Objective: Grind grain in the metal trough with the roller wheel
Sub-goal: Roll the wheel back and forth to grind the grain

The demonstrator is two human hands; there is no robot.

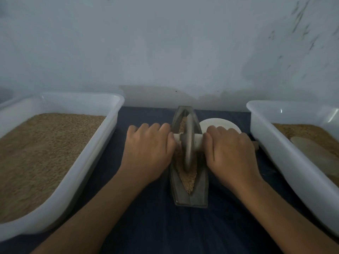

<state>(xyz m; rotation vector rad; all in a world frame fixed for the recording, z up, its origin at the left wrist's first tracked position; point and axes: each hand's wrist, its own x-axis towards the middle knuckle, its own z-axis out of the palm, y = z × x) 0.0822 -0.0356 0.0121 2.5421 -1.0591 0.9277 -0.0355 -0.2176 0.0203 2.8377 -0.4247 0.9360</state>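
Metal trough [189,197] set centre on dark cloth, between 2 white tubs. Roller wheel [188,143] upright in grain [189,177]. Axle handle clasped by left hand [148,149] and right hand [232,153] (fingers curled closed). Even downward pressure advised; wheel kept vertical, strokes kept inside trough.

A pale blue-grey wall [165,43] fills the upper half of my view, blotchy with faint stains and streaked with dark scuffs toward its upper right corner. Below it, where I sit, a dark navy cloth [156,226] covers the work surface and runs straight back to the foot of the wall, where a soft shadow lies along the join. The light is dim and even, a little cool, casting only weak shadows; no window or lamp is in sight.
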